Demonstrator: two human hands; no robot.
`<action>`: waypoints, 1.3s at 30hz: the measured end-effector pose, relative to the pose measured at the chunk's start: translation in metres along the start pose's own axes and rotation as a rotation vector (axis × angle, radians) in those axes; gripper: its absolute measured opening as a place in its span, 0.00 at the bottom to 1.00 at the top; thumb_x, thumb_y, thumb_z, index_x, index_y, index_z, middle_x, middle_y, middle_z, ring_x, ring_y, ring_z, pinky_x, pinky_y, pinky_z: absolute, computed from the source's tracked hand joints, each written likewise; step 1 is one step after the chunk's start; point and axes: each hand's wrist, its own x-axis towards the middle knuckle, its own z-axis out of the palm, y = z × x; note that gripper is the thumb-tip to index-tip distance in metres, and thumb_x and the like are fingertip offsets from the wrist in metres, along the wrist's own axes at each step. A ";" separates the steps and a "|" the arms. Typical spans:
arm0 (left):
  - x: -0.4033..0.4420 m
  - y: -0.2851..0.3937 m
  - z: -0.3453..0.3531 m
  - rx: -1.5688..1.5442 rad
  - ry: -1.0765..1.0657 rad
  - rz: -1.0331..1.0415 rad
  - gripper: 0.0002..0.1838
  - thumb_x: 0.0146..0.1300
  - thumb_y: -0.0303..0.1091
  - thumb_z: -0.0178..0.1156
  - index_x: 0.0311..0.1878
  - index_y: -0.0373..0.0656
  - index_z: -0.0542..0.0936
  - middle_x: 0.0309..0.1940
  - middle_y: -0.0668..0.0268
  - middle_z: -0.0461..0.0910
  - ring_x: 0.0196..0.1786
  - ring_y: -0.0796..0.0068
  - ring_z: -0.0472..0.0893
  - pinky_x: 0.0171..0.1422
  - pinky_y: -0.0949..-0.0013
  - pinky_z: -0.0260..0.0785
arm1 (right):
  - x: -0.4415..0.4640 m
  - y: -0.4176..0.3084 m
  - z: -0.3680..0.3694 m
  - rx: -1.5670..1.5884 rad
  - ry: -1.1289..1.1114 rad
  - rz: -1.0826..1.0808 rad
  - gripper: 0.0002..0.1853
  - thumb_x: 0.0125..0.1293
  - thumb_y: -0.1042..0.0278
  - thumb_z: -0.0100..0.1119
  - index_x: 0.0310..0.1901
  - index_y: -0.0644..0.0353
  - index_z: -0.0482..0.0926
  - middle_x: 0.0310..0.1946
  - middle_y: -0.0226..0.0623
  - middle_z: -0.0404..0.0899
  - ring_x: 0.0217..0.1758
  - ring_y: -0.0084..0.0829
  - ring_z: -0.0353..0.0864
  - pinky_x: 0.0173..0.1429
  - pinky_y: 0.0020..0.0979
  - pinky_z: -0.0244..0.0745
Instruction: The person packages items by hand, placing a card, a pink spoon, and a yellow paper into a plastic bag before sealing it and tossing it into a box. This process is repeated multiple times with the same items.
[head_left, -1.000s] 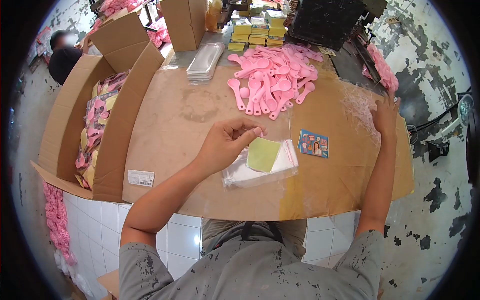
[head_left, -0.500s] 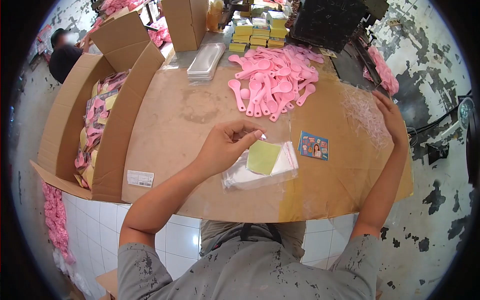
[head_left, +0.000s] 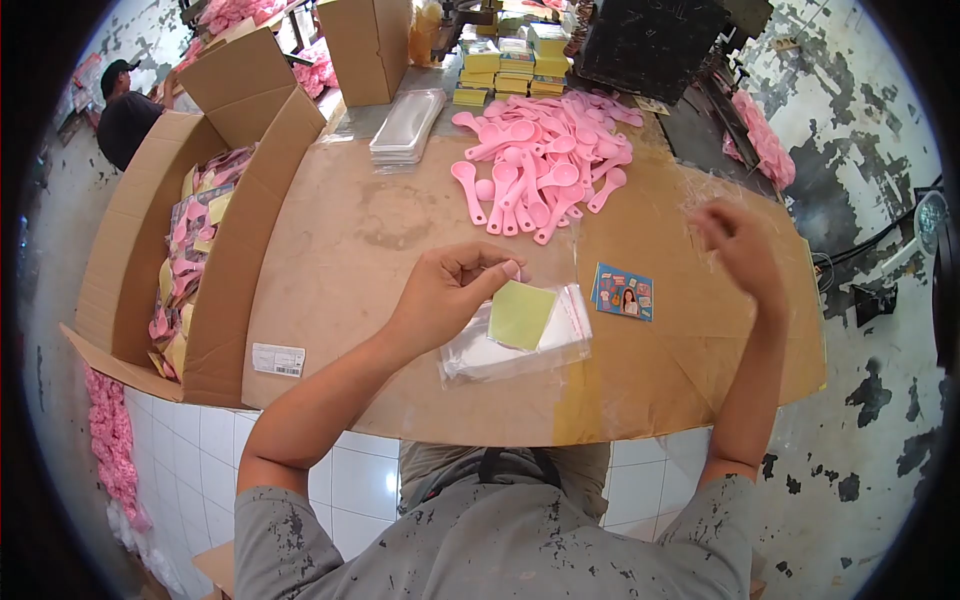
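My left hand (head_left: 455, 290) is closed in a pinch at the top of a small clear plastic bag with a yellow-green card (head_left: 522, 316) in it. Whatever else sits under those fingers is hidden. Beneath lie flat clear bags (head_left: 480, 357), one edged with a reddish-marked strip. My right hand (head_left: 742, 250) is in the air at the right, by a heap of thin clear plastic strips (head_left: 705, 190); motion blurs its fingers. Between the hands, small blue printed cards (head_left: 624, 292) rest on the cardboard-covered table (head_left: 660, 380).
Pink scoops (head_left: 545, 165) are heaped at the back centre, before stacks of cards (head_left: 512, 70). Left of them lies a pile of clear sleeves (head_left: 408, 130). An open carton (head_left: 215, 300) holding packed scoops stands at the left. Another person (head_left: 128, 115) is beyond it.
My right hand has moved left and nearer from the strip heap, its fingers more bent. My left hand keeps its pinch almost in place.
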 end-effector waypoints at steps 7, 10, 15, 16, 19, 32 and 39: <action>-0.003 0.003 0.005 -0.052 0.000 0.047 0.13 0.78 0.30 0.61 0.57 0.31 0.85 0.46 0.58 0.89 0.48 0.75 0.87 0.55 0.70 0.83 | -0.026 -0.094 0.114 0.675 -0.336 -0.315 0.15 0.73 0.72 0.66 0.58 0.62 0.82 0.46 0.28 0.83 0.49 0.20 0.81 0.55 0.26 0.75; -0.004 0.003 0.002 -0.030 0.014 0.043 0.13 0.77 0.30 0.62 0.58 0.32 0.85 0.46 0.59 0.89 0.48 0.76 0.87 0.55 0.70 0.83 | -0.020 -0.084 0.139 0.915 -0.306 -0.201 0.11 0.73 0.74 0.65 0.55 0.63 0.83 0.44 0.28 0.83 0.48 0.19 0.81 0.53 0.25 0.76; -0.004 0.005 0.001 -0.010 0.011 0.012 0.14 0.77 0.30 0.62 0.59 0.32 0.84 0.47 0.58 0.89 0.49 0.75 0.87 0.54 0.70 0.84 | -0.018 -0.074 0.140 1.014 -0.267 -0.092 0.07 0.73 0.76 0.66 0.50 0.63 0.84 0.42 0.28 0.84 0.46 0.18 0.81 0.49 0.24 0.76; -0.003 0.004 0.002 -0.024 0.011 0.014 0.14 0.77 0.29 0.62 0.60 0.32 0.84 0.47 0.59 0.89 0.49 0.75 0.87 0.54 0.70 0.84 | -0.018 -0.069 0.141 1.010 -0.271 -0.079 0.07 0.73 0.76 0.66 0.49 0.63 0.84 0.42 0.28 0.84 0.45 0.18 0.81 0.48 0.24 0.75; -0.002 0.004 0.004 -0.063 0.006 0.025 0.14 0.77 0.28 0.62 0.60 0.32 0.84 0.49 0.59 0.89 0.50 0.74 0.87 0.54 0.70 0.84 | -0.020 -0.070 0.142 1.062 -0.261 -0.039 0.06 0.72 0.77 0.65 0.48 0.63 0.85 0.42 0.29 0.84 0.45 0.19 0.81 0.49 0.24 0.75; 0.000 -0.003 -0.002 -0.226 -0.078 -0.016 0.14 0.78 0.29 0.61 0.59 0.33 0.85 0.51 0.60 0.89 0.52 0.76 0.87 0.56 0.68 0.83 | -0.020 -0.055 0.135 0.931 -0.240 -0.135 0.07 0.71 0.79 0.64 0.47 0.67 0.88 0.46 0.32 0.84 0.46 0.20 0.82 0.49 0.26 0.78; 0.002 -0.004 0.002 -0.018 -0.100 -0.046 0.16 0.75 0.28 0.64 0.62 0.32 0.82 0.51 0.60 0.88 0.49 0.77 0.88 0.56 0.73 0.82 | -0.020 -0.051 0.142 0.930 -0.252 -0.123 0.08 0.71 0.78 0.67 0.49 0.69 0.87 0.46 0.31 0.85 0.47 0.19 0.83 0.51 0.23 0.79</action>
